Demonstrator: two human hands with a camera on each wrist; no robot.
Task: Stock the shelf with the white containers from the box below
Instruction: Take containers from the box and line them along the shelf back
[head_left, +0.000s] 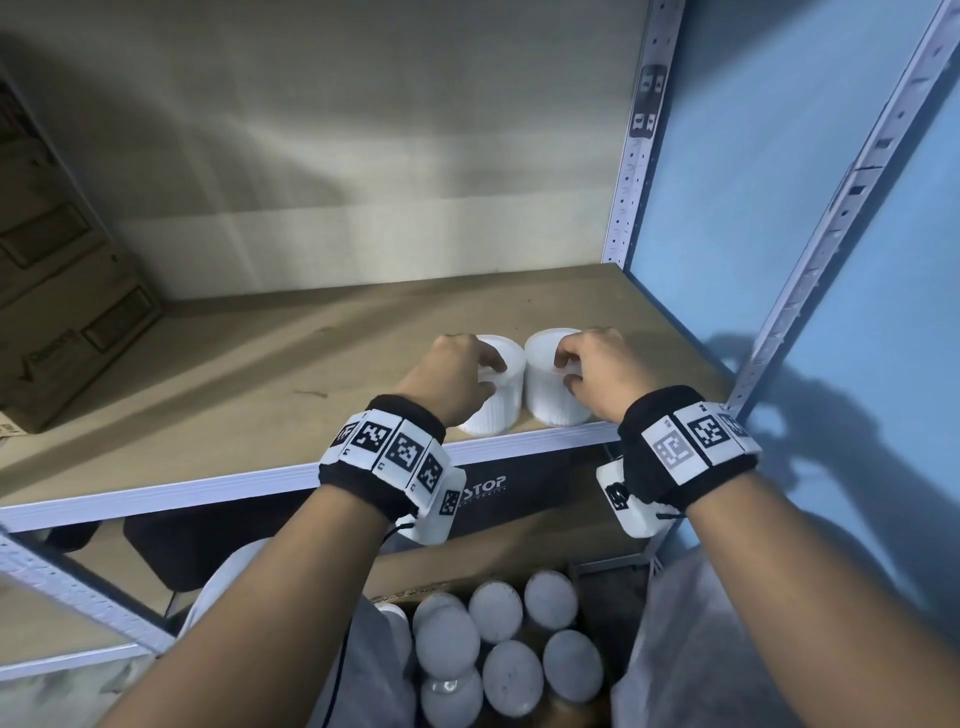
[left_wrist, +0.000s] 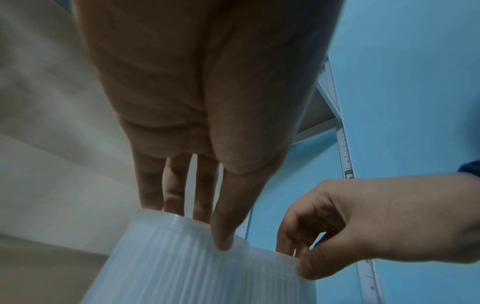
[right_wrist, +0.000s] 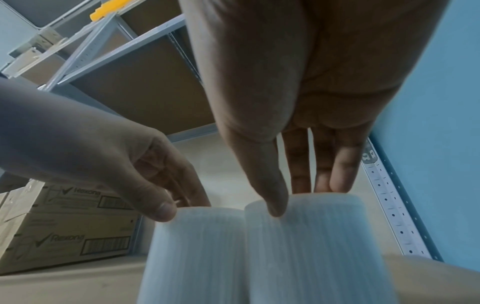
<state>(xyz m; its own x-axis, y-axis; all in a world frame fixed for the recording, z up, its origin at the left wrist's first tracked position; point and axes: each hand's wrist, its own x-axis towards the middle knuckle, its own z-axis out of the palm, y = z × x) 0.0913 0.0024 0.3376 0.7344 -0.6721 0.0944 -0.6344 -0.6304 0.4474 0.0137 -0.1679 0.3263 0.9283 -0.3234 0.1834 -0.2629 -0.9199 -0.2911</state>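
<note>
Two white ribbed containers stand side by side on the wooden shelf, near its front edge at the right. My left hand grips the left container from above, thumb on the near side of its rim and fingers over the far side. My right hand grips the right container the same way. In the left wrist view my thumb presses the left container. In the right wrist view my thumb is on the right container. Below the shelf, an open box holds several more white containers.
A printed cardboard carton stands on the shelf at the far left. A perforated metal upright marks the back right corner and another the front right one, with a blue wall beyond. The shelf's white front rail runs under my wrists.
</note>
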